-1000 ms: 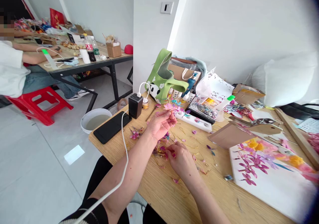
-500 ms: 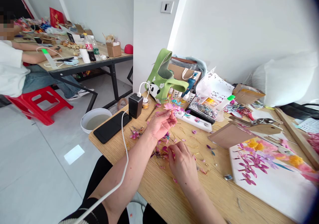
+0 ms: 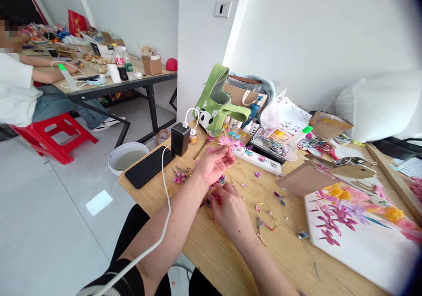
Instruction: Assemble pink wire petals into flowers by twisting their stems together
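Observation:
A pink artificial flower (image 3: 227,141) is pinched between the thumb and fingertips of my left hand (image 3: 212,166), held up over the wooden table (image 3: 211,252). Below it, my right hand (image 3: 229,203) reaches down into a pile of small pink and purple flowers (image 3: 217,182) on thin wires. Its fingers are bent together at the pile, and what they grip is hidden by the hand. More flowers (image 3: 180,175) lie left of my left forearm. Loose petals and golden wires are scattered right of my right hand.
A phone (image 3: 150,166) and a black charger (image 3: 180,138) with a white cable stand left. Behind are a green panda bag (image 3: 214,107), a white foam strip (image 3: 260,160) and a tray (image 3: 267,144). A flower canvas (image 3: 356,243) lies right. A person (image 3: 20,85) sits at another table.
My right hand has moved left and slightly toward the pile, uncovering some wired pieces on the table to its right. My left hand keeps its hold on the pink flower, almost still.

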Demonstrator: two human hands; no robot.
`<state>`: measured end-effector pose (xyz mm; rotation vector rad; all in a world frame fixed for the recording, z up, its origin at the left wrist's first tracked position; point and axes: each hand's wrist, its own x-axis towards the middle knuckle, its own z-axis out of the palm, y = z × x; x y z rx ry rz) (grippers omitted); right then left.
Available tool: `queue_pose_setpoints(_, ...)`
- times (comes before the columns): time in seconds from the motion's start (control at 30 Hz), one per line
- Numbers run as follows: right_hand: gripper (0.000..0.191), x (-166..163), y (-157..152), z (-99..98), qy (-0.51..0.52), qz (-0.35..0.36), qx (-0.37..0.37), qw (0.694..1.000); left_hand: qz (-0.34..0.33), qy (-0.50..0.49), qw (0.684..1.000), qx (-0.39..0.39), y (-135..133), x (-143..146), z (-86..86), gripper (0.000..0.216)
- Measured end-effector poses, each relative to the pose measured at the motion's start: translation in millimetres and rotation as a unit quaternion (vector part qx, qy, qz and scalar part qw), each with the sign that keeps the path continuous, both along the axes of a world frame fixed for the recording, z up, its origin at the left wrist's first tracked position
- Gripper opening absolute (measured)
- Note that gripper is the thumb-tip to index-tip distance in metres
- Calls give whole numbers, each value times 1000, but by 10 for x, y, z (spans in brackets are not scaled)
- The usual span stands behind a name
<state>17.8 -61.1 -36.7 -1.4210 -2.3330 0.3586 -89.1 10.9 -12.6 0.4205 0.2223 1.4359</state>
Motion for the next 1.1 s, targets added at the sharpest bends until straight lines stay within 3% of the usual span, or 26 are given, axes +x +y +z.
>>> queue_pose_setpoints(0.17, 20, -29, 68, -36, -37, -26, -22, 999, 7, 10, 1000, -11, 6, -2, -6, 8)
queue_pose_setpoints(0.47, 28, 146, 116, -17, 76, -56, -91, 991, 4, 3, 1000, -2, 9, 3, -8, 11)
queue_pose_setpoints(0.97, 29, 226, 42, -15, 166, -76, -50, 982, 12, -10, 1000, -12, 19, -41, -1, 8)
queue_pose_setpoints(1.1, 24, 193, 1, -33, 147, -31, -9, 989, 18, -32, 999, -13, 19, -67, 13, 8)
